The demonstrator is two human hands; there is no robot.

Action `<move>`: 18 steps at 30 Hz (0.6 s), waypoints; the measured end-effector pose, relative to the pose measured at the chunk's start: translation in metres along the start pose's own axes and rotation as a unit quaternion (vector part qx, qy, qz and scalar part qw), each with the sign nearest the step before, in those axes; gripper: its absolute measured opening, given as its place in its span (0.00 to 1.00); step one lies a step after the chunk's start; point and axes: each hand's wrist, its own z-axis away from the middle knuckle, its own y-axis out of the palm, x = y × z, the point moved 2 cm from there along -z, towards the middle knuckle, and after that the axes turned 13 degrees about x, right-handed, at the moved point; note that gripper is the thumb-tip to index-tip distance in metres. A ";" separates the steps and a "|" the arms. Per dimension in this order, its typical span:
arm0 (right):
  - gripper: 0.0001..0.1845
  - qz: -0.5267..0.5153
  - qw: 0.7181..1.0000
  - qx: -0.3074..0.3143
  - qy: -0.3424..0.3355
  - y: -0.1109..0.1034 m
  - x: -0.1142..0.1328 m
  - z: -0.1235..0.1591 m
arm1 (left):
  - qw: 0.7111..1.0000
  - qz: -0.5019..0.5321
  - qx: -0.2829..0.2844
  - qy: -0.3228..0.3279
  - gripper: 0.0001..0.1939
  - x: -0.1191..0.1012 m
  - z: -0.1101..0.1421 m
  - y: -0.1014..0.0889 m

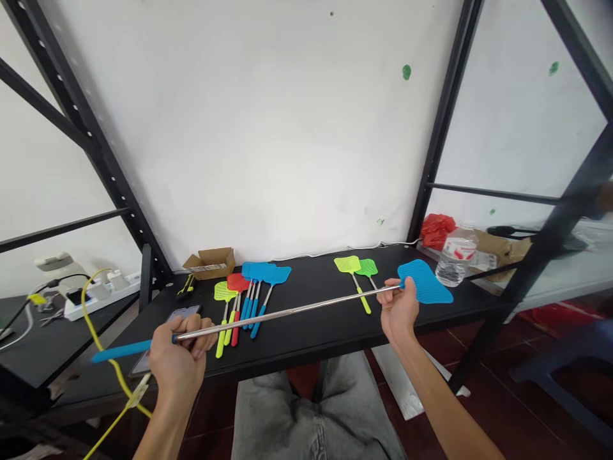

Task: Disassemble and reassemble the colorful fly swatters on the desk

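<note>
A blue telescopic fly swatter (428, 281) stretches across the view, its metal rod drawn out long and its head at the right. My left hand (178, 358) is closed around the rod where it meets the blue handle. At the other end, my right hand (398, 308) pinches the rod just below the swatter head. Behind the rod, on the black shelf, lie several shorter swatters: blue ones (275, 275), a red one (238, 282) and a yellow-green one (225, 292) on the left. Farther right are a yellow-green swatter (347, 264) and a green swatter (368, 267).
An open cardboard box (211, 263) and a black-yellow cutter (184, 289) sit at the back left. A phone (184, 313) lies near my left hand, beside a yellow cable (90, 319). On the right stand a water bottle (456, 255) and a red bag (437, 229). Black metal posts (443, 121) frame the shelf.
</note>
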 end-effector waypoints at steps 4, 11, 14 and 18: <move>0.26 -0.003 1.000 -0.004 0.006 0.007 -0.004 0.008 | 1.000 -0.004 -0.001 -0.011 0.22 0.008 0.003 0.011; 0.27 0.026 0.997 0.055 0.041 0.029 -0.026 0.037 | 0.995 -0.019 0.056 -0.079 0.24 0.040 0.014 0.039; 0.26 0.023 0.996 0.068 0.047 0.027 -0.021 0.032 | 0.989 -0.066 0.085 -0.102 0.25 0.040 0.013 0.035; 0.24 0.004 0.996 0.068 0.052 0.020 -0.007 0.018 | 0.985 -0.107 0.093 -0.096 0.26 0.031 0.007 0.022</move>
